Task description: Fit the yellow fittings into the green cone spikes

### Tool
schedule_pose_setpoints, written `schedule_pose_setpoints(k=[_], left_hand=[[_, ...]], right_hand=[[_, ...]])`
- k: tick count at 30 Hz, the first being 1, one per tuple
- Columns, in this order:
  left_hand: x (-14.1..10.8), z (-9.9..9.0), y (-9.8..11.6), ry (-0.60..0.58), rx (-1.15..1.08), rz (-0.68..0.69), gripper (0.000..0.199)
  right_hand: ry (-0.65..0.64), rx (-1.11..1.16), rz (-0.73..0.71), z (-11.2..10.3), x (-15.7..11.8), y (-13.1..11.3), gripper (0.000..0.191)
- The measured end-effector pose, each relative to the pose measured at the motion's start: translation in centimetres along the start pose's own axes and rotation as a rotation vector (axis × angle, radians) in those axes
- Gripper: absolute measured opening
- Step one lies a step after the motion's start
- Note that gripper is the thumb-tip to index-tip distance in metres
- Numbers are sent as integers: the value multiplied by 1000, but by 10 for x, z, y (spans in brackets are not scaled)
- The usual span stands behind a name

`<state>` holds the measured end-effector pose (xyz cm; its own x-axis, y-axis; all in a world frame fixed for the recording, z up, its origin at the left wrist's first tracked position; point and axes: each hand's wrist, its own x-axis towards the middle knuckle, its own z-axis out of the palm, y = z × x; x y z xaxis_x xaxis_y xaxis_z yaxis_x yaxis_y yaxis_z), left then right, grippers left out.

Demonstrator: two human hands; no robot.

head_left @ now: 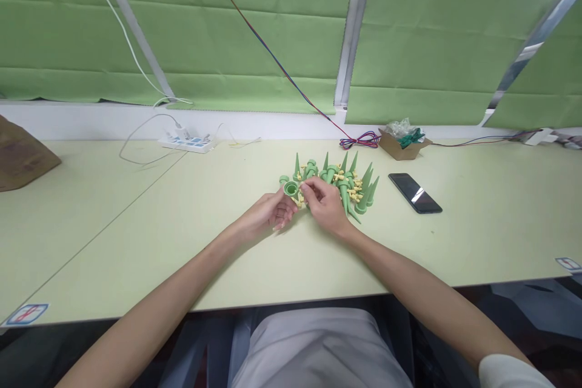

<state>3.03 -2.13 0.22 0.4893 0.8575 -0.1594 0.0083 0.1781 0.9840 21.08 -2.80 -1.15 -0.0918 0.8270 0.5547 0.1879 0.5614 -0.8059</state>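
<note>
Left hand (275, 211) clamped on a green cap (291, 188), open end up, over the middle of the bench (282, 279); right hand (325, 205), fingertips drawn together, works at its rim, their contents unclear. Spikes (365, 195) and yellow parts (353, 195) lie alongside, a phone (415, 193) rightward, a box (402, 149) near the far edge.
</note>
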Motion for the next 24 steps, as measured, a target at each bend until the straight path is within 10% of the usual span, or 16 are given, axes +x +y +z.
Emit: schedule_pose_setpoints(k=[11, 24], left_hand=[[-3, 4, 2, -15, -87, 19, 34], [-10, 0, 2, 274, 785, 497, 32]], right_hand=[[-49, -7, -9, 2, -1, -3, 27], [-51, -24, 91, 3, 1, 6, 31]])
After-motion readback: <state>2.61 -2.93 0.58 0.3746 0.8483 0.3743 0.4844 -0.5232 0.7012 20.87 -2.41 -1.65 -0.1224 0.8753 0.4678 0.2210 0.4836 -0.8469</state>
